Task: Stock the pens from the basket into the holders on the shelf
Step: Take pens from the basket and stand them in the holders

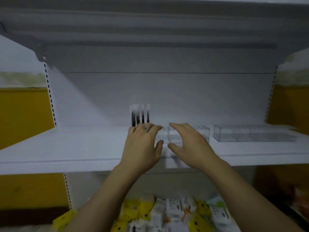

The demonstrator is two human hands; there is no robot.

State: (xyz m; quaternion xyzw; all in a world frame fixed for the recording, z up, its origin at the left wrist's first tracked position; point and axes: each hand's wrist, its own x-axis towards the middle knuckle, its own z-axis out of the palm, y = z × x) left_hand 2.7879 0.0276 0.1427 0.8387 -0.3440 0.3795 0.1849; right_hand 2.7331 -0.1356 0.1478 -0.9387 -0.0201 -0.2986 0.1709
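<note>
Inspecting the white shelf (66,148), we find a long clear holder (250,134) lying on its right part and a second clear holder (173,139) at the middle, with yellow and white packets (167,213) on the level below. Both hands reach over the middle holder: the left hand (142,144) and the right hand (189,141) each have the fingers straight and close together, thumb set apart, pinching nothing, and blur hides whether they touch it. A few dark pens (140,117) stand upright at its left end, just behind the left fingertips.
</note>
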